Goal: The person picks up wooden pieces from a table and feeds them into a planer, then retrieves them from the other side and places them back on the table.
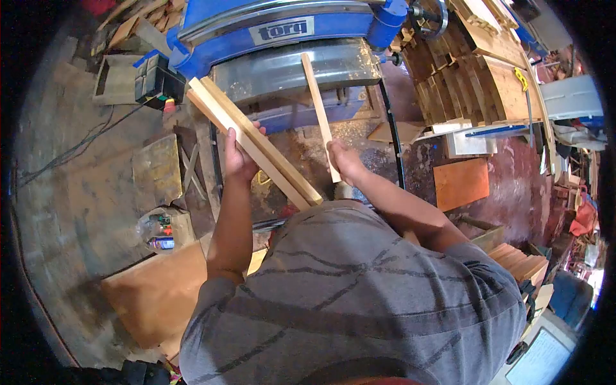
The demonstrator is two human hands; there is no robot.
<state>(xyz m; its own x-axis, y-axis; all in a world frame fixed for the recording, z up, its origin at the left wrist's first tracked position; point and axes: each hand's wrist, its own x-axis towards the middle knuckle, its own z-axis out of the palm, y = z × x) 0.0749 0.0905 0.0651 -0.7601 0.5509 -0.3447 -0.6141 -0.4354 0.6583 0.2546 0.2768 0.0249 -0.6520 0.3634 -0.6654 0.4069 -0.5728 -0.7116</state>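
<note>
My left hand (242,154) is wrapped round a bundle of long wooden strips (256,144), which slants from upper left down to my shirt. In my right hand (344,162) is the near end of a single thin wooden strip (316,96). That strip's far end lies over the metal bed (276,70) of a blue machine (231,32) with a "torq" label. Sawdust is scattered on the bed and beneath it.
Stacked boards (462,90) stand right of the machine. An orange board (461,184) lies on the floor at right. A black and blue box (157,80) is left of the machine. A plywood sheet (157,289) lies at lower left, near a bag of cans (160,231).
</note>
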